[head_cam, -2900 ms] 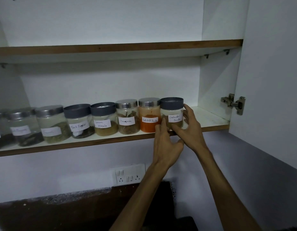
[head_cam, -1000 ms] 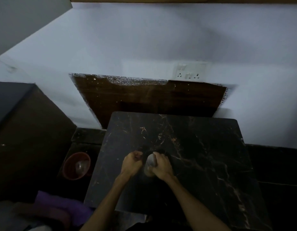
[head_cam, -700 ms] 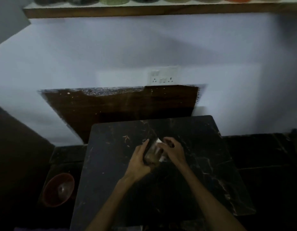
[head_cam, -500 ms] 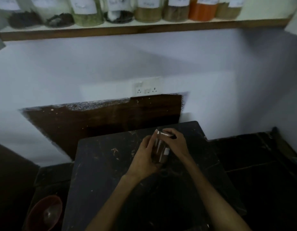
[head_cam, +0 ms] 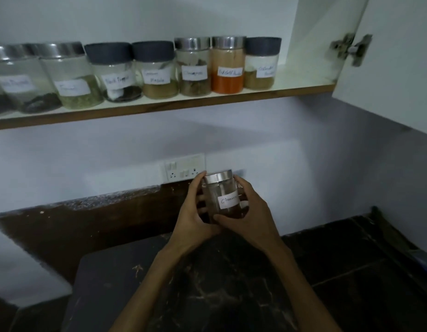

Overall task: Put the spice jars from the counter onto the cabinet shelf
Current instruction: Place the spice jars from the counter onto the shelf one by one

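A glass spice jar (head_cam: 224, 197) with a silver lid and a white handwritten label is held upright in the air above the black marble counter (head_cam: 207, 279). My left hand (head_cam: 192, 216) wraps its left side and my right hand (head_cam: 247, 214) cups its right side and base. Above, the cabinet shelf (head_cam: 159, 105) carries a row of several labelled jars, ending at the right with a red chilli jar (head_cam: 228, 64) and a dark-lidded coriander jar (head_cam: 261, 64). Bare shelf (head_cam: 301, 79) lies to the right of that last jar.
The open white cabinet door (head_cam: 397, 68) with its metal hinge (head_cam: 351, 49) juts out at the upper right. A white socket plate (head_cam: 183, 167) sits on the wall just behind the held jar. Dark countertop continues at the lower right.
Both hands have lifted the jar from the marble counter and turned it upright. The view has tilted up, bringing the shelf and its jars fully into sight.
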